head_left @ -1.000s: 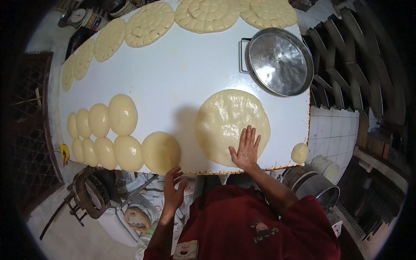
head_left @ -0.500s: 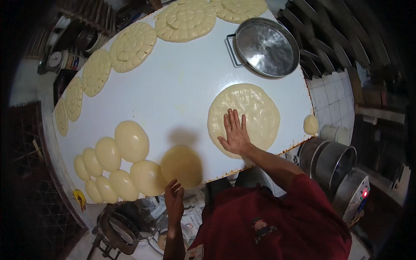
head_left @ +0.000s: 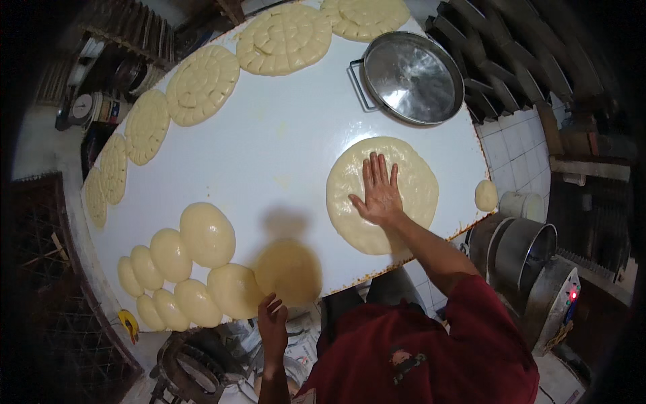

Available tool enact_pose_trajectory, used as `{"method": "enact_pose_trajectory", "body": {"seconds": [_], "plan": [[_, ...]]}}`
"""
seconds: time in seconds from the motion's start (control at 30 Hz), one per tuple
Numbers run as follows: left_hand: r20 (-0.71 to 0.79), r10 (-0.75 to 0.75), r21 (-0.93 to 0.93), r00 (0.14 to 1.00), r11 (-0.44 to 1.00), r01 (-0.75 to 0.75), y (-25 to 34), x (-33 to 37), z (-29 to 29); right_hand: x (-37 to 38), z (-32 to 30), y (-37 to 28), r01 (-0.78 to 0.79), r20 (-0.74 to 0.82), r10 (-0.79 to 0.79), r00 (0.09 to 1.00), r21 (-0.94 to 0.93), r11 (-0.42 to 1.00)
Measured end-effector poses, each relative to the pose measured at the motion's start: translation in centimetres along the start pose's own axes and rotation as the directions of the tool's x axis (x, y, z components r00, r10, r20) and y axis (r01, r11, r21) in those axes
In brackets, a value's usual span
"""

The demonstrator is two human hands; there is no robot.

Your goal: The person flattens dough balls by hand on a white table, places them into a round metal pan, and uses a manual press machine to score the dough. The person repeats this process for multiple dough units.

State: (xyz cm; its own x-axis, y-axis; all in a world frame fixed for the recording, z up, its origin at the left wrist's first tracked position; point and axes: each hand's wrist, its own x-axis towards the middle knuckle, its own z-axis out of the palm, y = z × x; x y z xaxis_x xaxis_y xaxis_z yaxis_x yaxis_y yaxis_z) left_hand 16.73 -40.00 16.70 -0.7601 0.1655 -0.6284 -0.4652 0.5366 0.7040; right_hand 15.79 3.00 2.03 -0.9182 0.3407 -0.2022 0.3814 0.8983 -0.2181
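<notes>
A wide, flattened round of dough (head_left: 346, 215) lies on the white table at the right, glossy and dimpled on top. My right hand (head_left: 381, 198) rests palm down on its middle, fingers stretched out and spread. At the near edge, my left hand (head_left: 272, 320) hangs loosely, its fingers slightly curled and apart with nothing in them. Just beyond it sits a smooth dough ball (head_left: 288, 269) in shadow. Beside that ball, several plump dough balls (head_left: 207, 236) stand in two rows toward the left.
Several scored dough rounds (head_left: 202, 84) line the table's (head_left: 276, 148) far and left edges. A round metal pan (head_left: 413, 77) with a handle stands at the far right. A small dough piece (head_left: 486, 195) sits at the right corner, near metal pots (head_left: 521, 252). A yellow object (head_left: 128, 325) is at the left corner.
My right hand has shifted a little to the right across the flattened dough, staying flat. My left hand stays near the table edge. The whole view has tilted slightly.
</notes>
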Motion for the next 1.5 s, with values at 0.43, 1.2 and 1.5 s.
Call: {"method": "enact_pose_trajectory", "body": {"seconds": [0.43,1.2,1.5], "plan": [[0.218,0.586,0.225,0.78,0.748,-0.624,9.2,7.4,18.6,-6.3,-1.4,4.9,-0.076,-0.155,0.108,0.982,0.198,0.977],[0.376,-0.049,0.027,0.925,0.999,0.041,12.7,24.0,24.8,3.9,-5.8,14.5,-0.395,0.545,-0.074,0.835,0.688,0.609],[0.542,-0.176,0.129,0.822,0.984,0.126,18.2,21.2,23.5,-1.2,-10.3,16.1,-0.535,0.537,-0.246,0.807,0.841,0.082]]}}
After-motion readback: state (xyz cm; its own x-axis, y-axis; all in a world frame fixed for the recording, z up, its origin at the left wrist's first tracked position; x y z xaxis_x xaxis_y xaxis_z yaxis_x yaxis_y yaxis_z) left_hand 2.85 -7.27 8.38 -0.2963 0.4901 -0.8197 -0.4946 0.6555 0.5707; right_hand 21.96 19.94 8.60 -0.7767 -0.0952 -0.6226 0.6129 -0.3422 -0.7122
